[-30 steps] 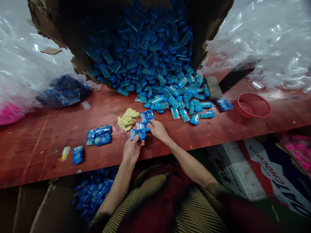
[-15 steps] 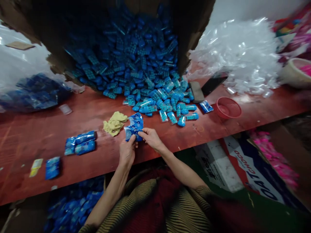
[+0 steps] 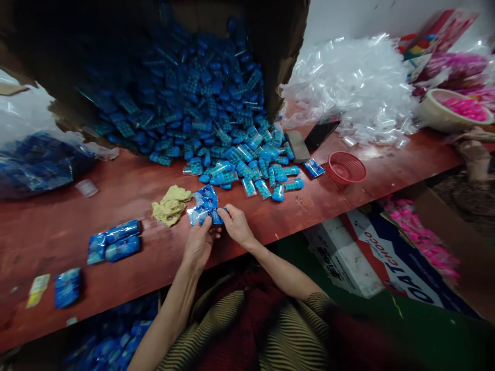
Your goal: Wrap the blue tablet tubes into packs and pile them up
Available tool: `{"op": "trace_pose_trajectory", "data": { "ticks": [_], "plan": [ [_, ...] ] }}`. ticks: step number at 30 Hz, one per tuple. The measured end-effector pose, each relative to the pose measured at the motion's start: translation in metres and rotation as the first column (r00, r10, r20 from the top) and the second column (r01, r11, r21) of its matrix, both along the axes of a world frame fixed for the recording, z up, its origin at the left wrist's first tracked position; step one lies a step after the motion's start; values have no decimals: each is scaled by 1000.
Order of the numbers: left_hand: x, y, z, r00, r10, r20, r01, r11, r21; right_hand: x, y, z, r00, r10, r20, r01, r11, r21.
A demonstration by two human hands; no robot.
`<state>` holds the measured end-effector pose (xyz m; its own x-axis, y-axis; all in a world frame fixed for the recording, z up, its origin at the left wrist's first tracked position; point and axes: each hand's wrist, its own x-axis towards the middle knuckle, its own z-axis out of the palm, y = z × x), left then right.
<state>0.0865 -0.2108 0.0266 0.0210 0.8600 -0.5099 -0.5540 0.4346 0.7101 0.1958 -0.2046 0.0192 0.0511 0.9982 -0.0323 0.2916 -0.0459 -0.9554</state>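
My left hand [image 3: 198,243] and my right hand [image 3: 234,223] meet at the near edge of a red-brown table [image 3: 58,226]. Both pinch a blue plastic packet [image 3: 201,215] between them, fingers closed on it. More blue packets [image 3: 207,196] lie stacked just beyond the held one. A crumpled yellow cloth [image 3: 170,205] lies to their left. A big heap of blue packets [image 3: 216,123] spills from a torn cardboard box [image 3: 284,56] behind.
Two wrapped blue bundles [image 3: 114,239] and a single blue packet [image 3: 67,287] lie at the left. A red basket [image 3: 346,167], a dark phone [image 3: 320,134] and a pile of clear bags [image 3: 348,87] sit at the right. A printed carton [image 3: 390,263] stands below the table.
The view has swung to the right and down, so everything shifted left in frame. Both hands stay together on the packet near the table edge, drawn slightly closer to me.
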Motion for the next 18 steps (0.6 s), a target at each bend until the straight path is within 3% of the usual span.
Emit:
{"op": "trace_pose_trajectory", "data": {
  "ticks": [3, 6, 7, 9, 11, 14, 18],
  "plan": [
    [-10, -5, 2, 997, -65, -44, 64, 998, -21, 10, 0, 7, 987, 137, 89, -141, 989, 41],
    [-14, -9, -1, 998, -27, -53, 23, 998, -62, 32, 6, 20, 919, 173, 355, -204, 978, 50],
    [-14, -10, -2, 999, -18, -38, 14, 996, -85, 42, 10, 23, 879, 96, 467, -141, 988, 61],
    [-15, -13, -5, 1000, -5, 14, 7, 990, -143, 64, 20, 27, 690, -51, 722, 50, 998, 22],
    [-16, -16, -7, 997, 3, 79, 13, 981, -196, 83, 29, 24, 632, -82, 771, 144, 989, -12],
    [-17, -20, -7, 989, 27, 147, 8, 973, -231, 94, 36, 15, 616, -53, 786, 164, 984, -62],
    [-17, -24, -3, 979, 35, 198, 18, 966, -260, 92, 39, 10, 686, 54, 726, 61, 990, -130]
  ]
}}
